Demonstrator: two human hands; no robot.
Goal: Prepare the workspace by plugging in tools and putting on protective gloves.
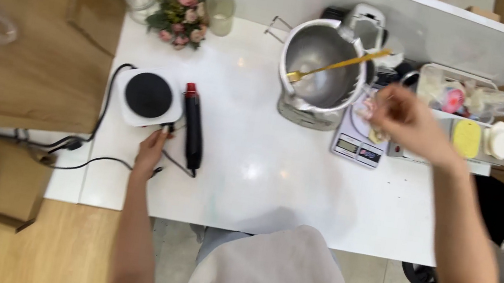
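**One hand at the hot plate, one over the scale**

My left hand (150, 152) reaches to the front edge of the small white hot plate (147, 96), fingertips at its knob; the fingers look loosely extended, not wrapped around anything. The plate, with its round black top, sits near the left edge of the white table (247, 174), its cord trailing off to the left. Just beside it on the right lies a black tool with a red tip (193, 127), lengthwise, close to my thumb but apart from it.

My right hand (405, 118) hovers above the digital scale (358, 144), blurred; it seems to pinch something pale, but I cannot make out what, nor how firmly it grips.

Behind the scale stands a steel mixing bowl (320, 65) with a golden utensil (336, 66) resting across its rim. The machine behind the bowl is mostly hidden. To the right, a clear container (459, 92) of jumbled items and a yellow sponge (467, 138) sit partly behind my arm. A small bouquet (181, 14) and a glass (220, 13) stand at the back left.
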